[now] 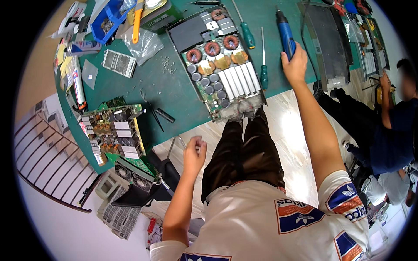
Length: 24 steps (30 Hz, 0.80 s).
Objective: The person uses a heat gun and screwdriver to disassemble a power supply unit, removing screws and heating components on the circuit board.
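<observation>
My right hand [295, 65] is wrapped round the rear end of a blue and black electric screwdriver [285, 35] over the bench's right part. Its bit points toward the far edge. My left hand [194, 153] is held off the bench's near edge with its fingers curled; anything inside them is hidden. Between the hands, an opened power unit [233, 82] lies on the bench, showing red-wound coils, capacitors and silver heatsinks. Two green-handled screwdrivers, one farther off [247, 35] and one nearer [264, 77], lie to its right.
The green bench [152, 93] carries loose screws [168, 65], a circuit board assembly [115, 132], a blue parts bin [106, 26], a plastic bag [143, 45] and a glue tube [79, 89]. At right are a dark metal casing [328, 43], a cable and another person [392, 126].
</observation>
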Tool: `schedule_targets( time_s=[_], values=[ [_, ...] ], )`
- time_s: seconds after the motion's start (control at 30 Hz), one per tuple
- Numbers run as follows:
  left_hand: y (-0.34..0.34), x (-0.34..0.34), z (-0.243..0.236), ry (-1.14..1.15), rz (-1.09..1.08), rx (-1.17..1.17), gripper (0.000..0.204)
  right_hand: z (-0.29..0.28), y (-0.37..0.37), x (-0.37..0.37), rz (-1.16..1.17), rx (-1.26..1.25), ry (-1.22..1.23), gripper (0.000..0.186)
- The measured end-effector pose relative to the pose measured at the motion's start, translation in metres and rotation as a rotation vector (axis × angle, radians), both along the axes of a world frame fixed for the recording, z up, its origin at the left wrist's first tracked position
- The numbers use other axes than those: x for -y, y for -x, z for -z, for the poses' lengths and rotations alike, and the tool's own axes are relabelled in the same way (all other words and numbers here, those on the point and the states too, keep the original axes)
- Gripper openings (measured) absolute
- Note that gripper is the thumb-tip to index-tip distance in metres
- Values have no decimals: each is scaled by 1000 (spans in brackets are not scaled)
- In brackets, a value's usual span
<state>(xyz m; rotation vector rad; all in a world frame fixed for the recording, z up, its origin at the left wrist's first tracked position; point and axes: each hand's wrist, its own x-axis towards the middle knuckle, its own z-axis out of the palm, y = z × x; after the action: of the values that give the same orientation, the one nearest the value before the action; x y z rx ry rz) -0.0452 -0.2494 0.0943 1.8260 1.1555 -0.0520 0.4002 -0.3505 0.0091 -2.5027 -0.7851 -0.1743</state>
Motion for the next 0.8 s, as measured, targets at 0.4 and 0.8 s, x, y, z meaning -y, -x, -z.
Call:
schedule_targets(
  time_s=[0.4, 0.8],
  values=[
    [-38, -65, 53, -209, -86, 227, 22, 10, -16, -10, 147, 19, 254, 70],
    [-43, -60, 54, -405, 195, 158, 37, 22, -16, -12, 184, 109, 273, 63]
  ],
)
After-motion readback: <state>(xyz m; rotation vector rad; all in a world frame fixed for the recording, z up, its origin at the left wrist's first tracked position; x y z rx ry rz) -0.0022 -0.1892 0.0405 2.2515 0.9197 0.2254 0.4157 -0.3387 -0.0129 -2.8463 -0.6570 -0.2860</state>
